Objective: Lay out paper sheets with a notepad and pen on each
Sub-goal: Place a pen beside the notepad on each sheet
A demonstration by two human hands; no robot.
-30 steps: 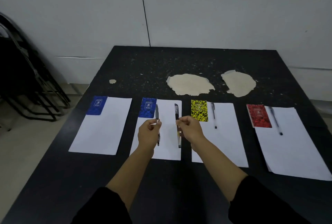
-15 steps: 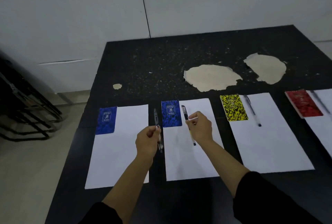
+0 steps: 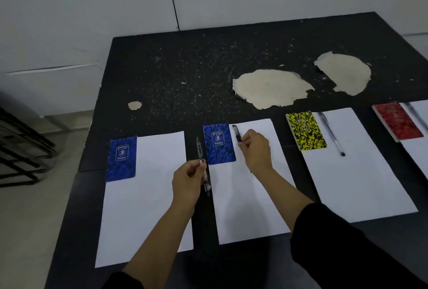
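**Op:** Since a second ago both pens have split apart: my left hand carried the clear-barrelled pen leftward over the gap between sheets; my right hand pinches the black pen beside the second blue mottled spiral notepad.

**Eng:** Step?

**Op:** Pen placement. Leftmost white paper sheet has its blue notepad, no pen yet. Next: set the clear one down there, release the black one. Yellow-black notepad and red notepad sheets look done.

**Eng:** Labels?

**Op:** White emblem and print on blue covers, unreadable.
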